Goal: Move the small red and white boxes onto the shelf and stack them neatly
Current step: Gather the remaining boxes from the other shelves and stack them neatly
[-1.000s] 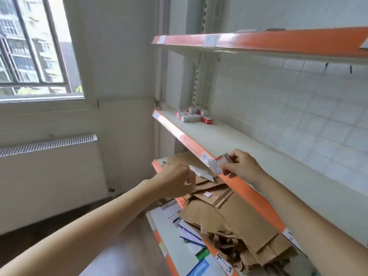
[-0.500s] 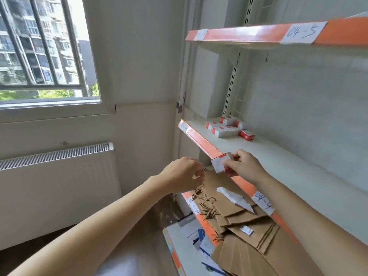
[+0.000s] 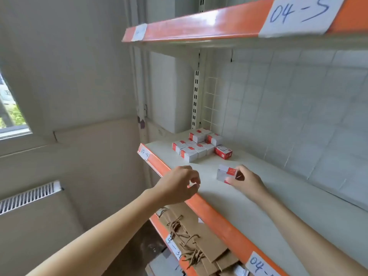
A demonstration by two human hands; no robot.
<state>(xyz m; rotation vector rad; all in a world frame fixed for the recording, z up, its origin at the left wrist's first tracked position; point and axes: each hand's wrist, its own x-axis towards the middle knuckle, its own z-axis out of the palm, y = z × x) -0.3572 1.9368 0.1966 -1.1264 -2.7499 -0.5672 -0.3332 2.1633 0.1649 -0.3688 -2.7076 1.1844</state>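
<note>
My right hand (image 3: 247, 181) grips a small red and white box (image 3: 226, 173) just above the pale surface of the middle shelf (image 3: 258, 198). Further back on that shelf, near its left end, several boxes of the same kind (image 3: 196, 147) stand packed together, with two more on top at the rear. A single box (image 3: 223, 152) with a red side sits beside them on the right. My left hand (image 3: 180, 183) hovers at the shelf's orange front edge, fingers curled, with nothing visible in it.
An orange-edged upper shelf (image 3: 199, 28) labelled 04-5 overhangs the work area. Below, the lower shelf holds a pile of brown paper bags (image 3: 197, 242) with twine handles. A radiator (image 3: 29, 196) and a window (image 3: 10, 116) are on the left wall.
My right hand has carried its box from the shelf's orange edge in over the shelf surface. The left hand rose to the edge. The view has tilted up and come closer to the shelf.
</note>
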